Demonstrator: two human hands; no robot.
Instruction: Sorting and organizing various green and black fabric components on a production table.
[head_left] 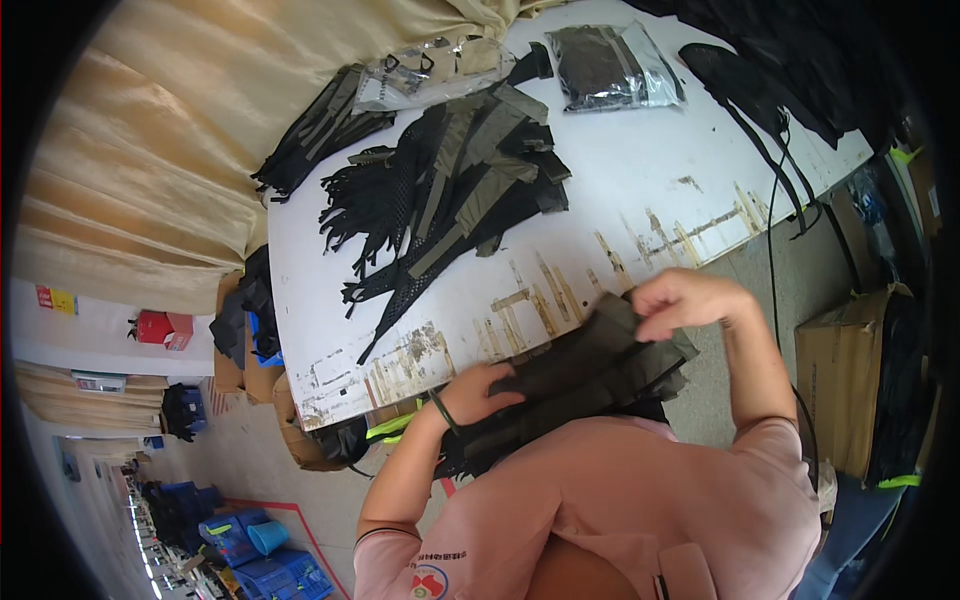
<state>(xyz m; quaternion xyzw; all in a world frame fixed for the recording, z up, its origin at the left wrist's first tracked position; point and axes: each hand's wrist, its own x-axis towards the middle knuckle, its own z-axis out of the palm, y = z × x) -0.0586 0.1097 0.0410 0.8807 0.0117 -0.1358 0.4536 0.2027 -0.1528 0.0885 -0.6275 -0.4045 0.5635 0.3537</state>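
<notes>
Cloth layers (565, 385) spanned by two hands at the near edge of the white table (640, 150)

The dark layers lie between the table's near edge and the person's lap. The right hand (682, 302) has its fingers curled closed, seemingly pinching the upper edge; the left hand (475, 400) rests at the other end, thumb apart from fingers, and whether it grips I cannot tell. To handle such loose layers well, I would hold the left end steady, draw the right end out flat, and square the edges before letting go.

On the table's left half, a pile of mesh-and-cloth strips (480, 170) fans out, its tails likely to tangle. Toward the table's far edge lie a filled clear bag (605, 65) and, left of it, another clear bag (430, 78). Worn tape marks (545, 290) along the near edge could snag cloth. A black cable (772, 250) hangs past the table's right side, near the right forearm.
</notes>
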